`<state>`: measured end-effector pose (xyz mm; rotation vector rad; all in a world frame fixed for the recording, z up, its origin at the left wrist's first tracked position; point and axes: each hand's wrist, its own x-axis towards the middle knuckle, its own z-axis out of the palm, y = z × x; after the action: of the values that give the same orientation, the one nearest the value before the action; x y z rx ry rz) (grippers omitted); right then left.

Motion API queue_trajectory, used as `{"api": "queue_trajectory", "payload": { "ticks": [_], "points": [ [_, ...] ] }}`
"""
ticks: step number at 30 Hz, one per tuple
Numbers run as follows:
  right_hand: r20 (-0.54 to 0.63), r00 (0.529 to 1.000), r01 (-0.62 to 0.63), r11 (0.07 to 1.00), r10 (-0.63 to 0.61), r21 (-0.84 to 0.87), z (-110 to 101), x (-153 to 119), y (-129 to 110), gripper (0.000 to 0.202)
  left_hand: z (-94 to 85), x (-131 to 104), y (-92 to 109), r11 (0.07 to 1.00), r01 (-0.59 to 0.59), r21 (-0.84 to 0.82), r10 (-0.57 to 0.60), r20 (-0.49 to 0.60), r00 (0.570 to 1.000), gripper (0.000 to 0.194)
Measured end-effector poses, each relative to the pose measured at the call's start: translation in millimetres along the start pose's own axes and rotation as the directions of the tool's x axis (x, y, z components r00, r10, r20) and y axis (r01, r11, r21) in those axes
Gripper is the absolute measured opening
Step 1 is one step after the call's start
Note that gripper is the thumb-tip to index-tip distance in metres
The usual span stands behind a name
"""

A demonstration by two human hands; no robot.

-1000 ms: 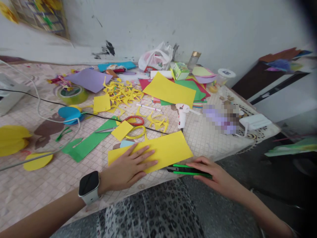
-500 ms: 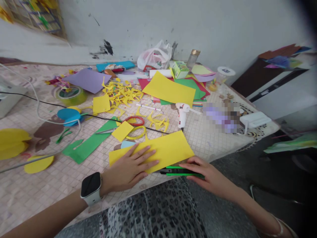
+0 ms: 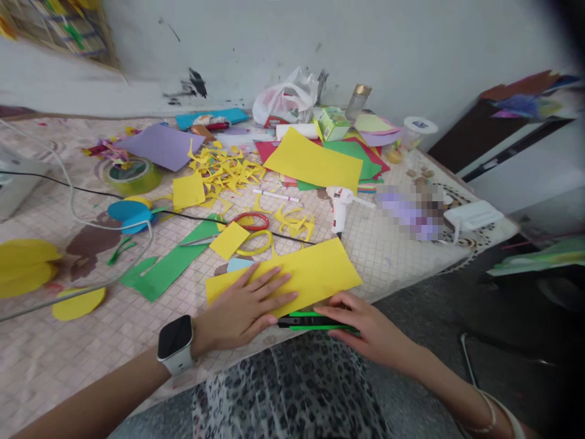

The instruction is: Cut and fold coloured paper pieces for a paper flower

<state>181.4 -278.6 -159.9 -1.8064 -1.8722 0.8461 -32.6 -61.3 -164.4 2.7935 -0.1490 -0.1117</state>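
My left hand (image 3: 249, 308) lies flat, fingers spread, on a yellow paper sheet (image 3: 320, 268) near the table's front edge. My right hand (image 3: 365, 326) has its fingers round a green and black stapler (image 3: 304, 321) at the sheet's lower edge. The stapler's front end is close to my left thumb. Just beyond the sheet lie a small yellow square (image 3: 229, 240), red-handled scissors (image 3: 250, 221) and a yellow ring (image 3: 254, 242). A white glue gun (image 3: 339, 210) lies behind the sheet's right part.
Yellow scraps (image 3: 223, 171), a tape roll (image 3: 132, 177) and purple paper (image 3: 164, 145) are further back. Green paper (image 3: 171, 268) and a cable (image 3: 109, 277) lie at the left. A plastic bag (image 3: 286, 100) and a jar (image 3: 358, 102) stand by the wall.
My right hand has moved left with the stapler, bringing its front end nearer my left thumb. The view has shifted slightly.
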Motion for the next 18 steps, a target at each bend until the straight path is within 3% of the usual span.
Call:
{"api": "queue_trajectory", "payload": {
  "ticks": [7, 18],
  "points": [
    [0.003, 0.999, 0.034, 0.999, -0.034, 0.018, 5, 11, -15, 0.041, -0.7, -2, -1, 0.998, -0.025, -0.063, 0.023, -0.023, 0.999, 0.051],
    [0.005, 1.000, 0.016, 0.998, -0.016, 0.052, 12, 22, -29, 0.041, -7.8, -2, -1, 1.000, 0.006, -0.007, -0.006, 0.011, 1.000, 0.051]
  ]
}}
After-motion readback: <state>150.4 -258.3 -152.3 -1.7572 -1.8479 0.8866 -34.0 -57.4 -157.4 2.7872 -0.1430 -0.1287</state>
